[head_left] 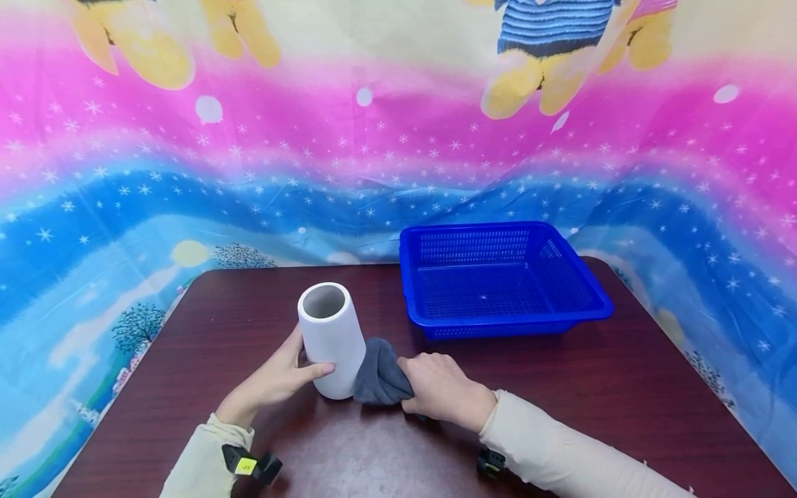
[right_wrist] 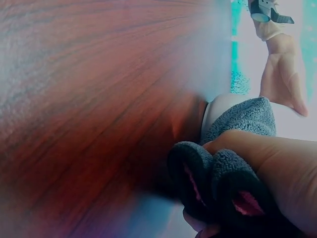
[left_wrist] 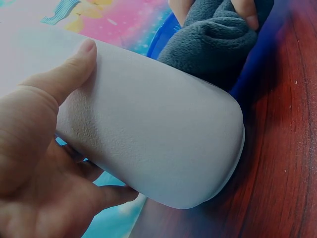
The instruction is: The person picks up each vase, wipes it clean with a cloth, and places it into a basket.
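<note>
A white cylindrical vase (head_left: 332, 337) (left_wrist: 158, 144) stands on the dark wooden table (head_left: 560, 387), tilted a little, its open mouth facing up. My left hand (head_left: 280, 377) (left_wrist: 44, 163) grips its left side, thumb across the front. My right hand (head_left: 438, 387) (right_wrist: 277, 168) holds a bunched grey cloth (head_left: 380, 377) (left_wrist: 213, 39) (right_wrist: 233, 148) and presses it against the vase's lower right side. In the right wrist view the cloth folds over my fingers and the vase (right_wrist: 220, 106) shows just behind it.
An empty blue plastic basket (head_left: 498, 277) sits on the table behind and to the right of the vase. A colourful printed sheet (head_left: 398, 138) hangs behind the table. The table's left edge runs close to my left sleeve (head_left: 205, 463).
</note>
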The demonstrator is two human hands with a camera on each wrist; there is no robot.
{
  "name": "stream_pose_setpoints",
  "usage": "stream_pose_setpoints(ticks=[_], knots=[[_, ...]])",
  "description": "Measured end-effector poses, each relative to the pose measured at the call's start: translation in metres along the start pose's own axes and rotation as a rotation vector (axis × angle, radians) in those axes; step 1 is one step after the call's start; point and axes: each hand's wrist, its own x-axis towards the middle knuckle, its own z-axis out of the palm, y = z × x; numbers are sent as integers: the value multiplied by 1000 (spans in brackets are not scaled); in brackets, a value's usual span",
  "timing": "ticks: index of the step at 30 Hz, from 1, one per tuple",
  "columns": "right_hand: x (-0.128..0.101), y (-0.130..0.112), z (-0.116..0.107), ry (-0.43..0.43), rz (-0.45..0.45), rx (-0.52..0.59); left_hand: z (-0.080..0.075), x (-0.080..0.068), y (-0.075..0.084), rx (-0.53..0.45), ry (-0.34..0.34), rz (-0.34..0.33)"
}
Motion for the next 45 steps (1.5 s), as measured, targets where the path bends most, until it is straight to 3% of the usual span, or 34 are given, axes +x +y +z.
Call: stream_pose_setpoints(ticks=[24, 45], knots=[[-1, 1, 5, -40, 16, -44, 1, -1, -1, -6, 1, -19], [-6, 8, 3, 15, 4, -1, 0, -2, 2, -9, 4, -29]])
